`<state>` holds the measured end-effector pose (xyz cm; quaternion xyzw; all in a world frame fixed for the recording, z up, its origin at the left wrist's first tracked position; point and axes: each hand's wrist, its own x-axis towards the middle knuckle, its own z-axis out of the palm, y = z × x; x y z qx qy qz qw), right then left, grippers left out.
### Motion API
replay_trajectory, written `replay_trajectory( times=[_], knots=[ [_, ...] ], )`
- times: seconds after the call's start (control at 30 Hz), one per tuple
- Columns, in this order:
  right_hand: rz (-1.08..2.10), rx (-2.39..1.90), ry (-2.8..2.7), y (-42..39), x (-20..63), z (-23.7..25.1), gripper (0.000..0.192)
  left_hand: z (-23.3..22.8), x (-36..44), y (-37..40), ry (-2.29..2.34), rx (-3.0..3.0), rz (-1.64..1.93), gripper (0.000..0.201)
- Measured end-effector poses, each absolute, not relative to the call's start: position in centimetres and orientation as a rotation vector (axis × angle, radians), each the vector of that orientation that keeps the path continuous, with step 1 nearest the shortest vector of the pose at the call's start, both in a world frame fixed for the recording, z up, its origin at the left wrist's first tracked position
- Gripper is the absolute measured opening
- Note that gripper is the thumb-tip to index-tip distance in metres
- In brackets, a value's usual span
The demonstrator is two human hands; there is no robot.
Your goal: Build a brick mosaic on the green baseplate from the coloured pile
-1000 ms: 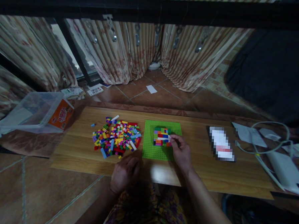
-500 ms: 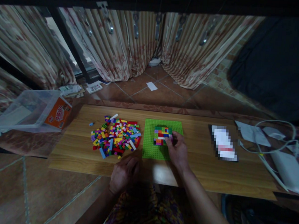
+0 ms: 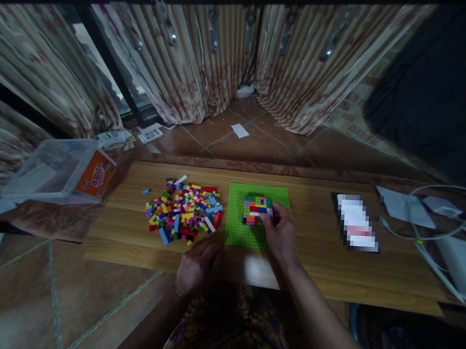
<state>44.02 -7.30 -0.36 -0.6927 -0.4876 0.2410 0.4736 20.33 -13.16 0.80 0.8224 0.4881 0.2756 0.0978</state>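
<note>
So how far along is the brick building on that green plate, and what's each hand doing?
Done: a small multicoloured block of bricks sits on the green baseplate, most of which is bare. In hand: the right hand has its fingertips at the block's right edge; the left hand rests curled at the wooden board's near edge. Left: a large loose brick pile beside the plate.

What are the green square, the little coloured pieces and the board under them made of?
The green baseplate looks like matte plastic with a fine studded texture. The loose bricks seem to be glossy moulded plastic in bright, even colours. The board shows wood grain with a sheen, though it could be laminate.
</note>
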Motion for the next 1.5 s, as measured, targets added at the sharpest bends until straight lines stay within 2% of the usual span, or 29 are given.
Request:
replay_trajectory(
  times=[0.23,0.47,0.67,1.03,1.5],
  knots=[
    [0.619,-1.684,-1.228,-7.4,44.6,-0.4,0.059,1.0,20.5,-13.4,1.449,2.422,0.772,0.014],
    [0.677,-1.663,-1.174,-7.1,45.5,0.3,0.048,1.3,20.4,-13.4,1.395,2.338,0.843,0.014],
    [0.653,-1.697,-1.259,-7.2,45.5,0.2,0.051,1.8,19.9,-14.3,1.376,2.163,0.938,0.012],
    [0.612,-1.697,-1.251,-7.1,45.2,-0.7,0.057,2.4,16.3,-15.1,1.73,2.017,1.108,0.011],
    [0.708,-1.615,-1.282,-7.8,46.2,-0.5,0.055,2.1,15.6,-14.0,1.925,2.083,0.895,0.016]
  ],
)
